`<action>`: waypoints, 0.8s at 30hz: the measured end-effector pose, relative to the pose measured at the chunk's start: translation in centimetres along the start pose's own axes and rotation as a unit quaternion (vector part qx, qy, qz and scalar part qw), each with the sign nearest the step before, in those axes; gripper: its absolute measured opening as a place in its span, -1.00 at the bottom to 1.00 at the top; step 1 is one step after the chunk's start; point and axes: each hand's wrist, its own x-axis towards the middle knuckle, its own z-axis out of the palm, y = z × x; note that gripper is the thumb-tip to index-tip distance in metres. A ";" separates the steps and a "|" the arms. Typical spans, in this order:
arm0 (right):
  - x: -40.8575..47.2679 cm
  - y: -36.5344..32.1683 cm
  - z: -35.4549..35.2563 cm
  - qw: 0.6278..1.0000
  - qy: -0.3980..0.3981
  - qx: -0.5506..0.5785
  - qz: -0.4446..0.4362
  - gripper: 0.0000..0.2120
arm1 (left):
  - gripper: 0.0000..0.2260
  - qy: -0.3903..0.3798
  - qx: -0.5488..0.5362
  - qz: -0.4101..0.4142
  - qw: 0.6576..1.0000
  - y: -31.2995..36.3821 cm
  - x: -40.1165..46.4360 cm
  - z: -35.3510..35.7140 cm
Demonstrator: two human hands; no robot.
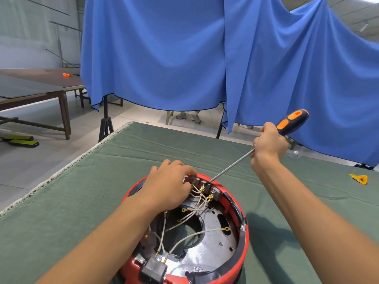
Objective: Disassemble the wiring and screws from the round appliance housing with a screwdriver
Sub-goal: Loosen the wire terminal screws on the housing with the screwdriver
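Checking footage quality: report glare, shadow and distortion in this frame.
Head view: wide-angle bending bows the green table edge; bright glare on the housing's shiny metal floor; soft shadow right of the housing; right hand and screwdriver sharp enough.

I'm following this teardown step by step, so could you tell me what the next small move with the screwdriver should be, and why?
Probably turn the screwdriver to loosen the terminal under its tip, since the right hand grips the handle, the tip sits at the grey terminal block on the red housing, and the left hand steadies the block beside it.
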 end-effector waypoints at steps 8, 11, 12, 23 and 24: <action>1.0 1.5 -1.7 0.996 0.045 0.017 0.073 -0.80 | -0.61 -0.006 0.000 -0.001 1.000 -0.1 -0.1 0.0; 0.1 2.4 -1.7 0.996 0.038 0.010 0.085 -0.81 | -0.61 -0.005 -0.001 -0.002 1.000 0.0 -0.1 -0.1; -0.5 3.0 -1.4 0.996 0.026 0.010 0.086 -0.81 | -0.61 -0.006 -0.001 -0.002 1.000 0.0 -0.2 -0.2; -2.2 -1.0 -1.8 0.995 -0.052 0.079 0.012 -0.74 | -0.63 -0.003 -0.003 -0.004 1.000 0.2 -0.3 -0.4; -2.3 -1.6 -1.8 0.994 -0.055 0.090 0.001 -0.73 | -0.63 0.000 -0.002 -0.007 1.000 0.2 -0.2 -0.5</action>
